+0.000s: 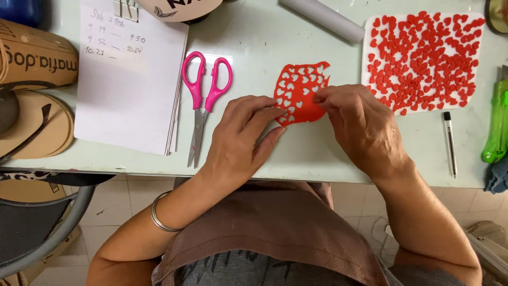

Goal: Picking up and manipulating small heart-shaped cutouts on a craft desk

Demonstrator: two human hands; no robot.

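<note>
A thin red sheet (299, 91) full of heart-shaped holes lies on the pale green table (312, 153). My left hand (241, 135) presses its fingertips on the sheet's lower left edge. My right hand (360, 124) pinches the sheet's right edge between thumb and fingers. To the right, a white board (370, 90) carries several small red cut-out hearts (423, 53). A silver bangle sits on my left wrist.
Pink-handled scissors (203, 98) lie left of my hands, beside a clipped stack of white paper (129, 100). A white roll (323, 18) lies at the back. A thin pen-like tool (450, 143) and a green cutter (497, 124) rest at right. Brown cardboard rolls (34, 106) sit far left.
</note>
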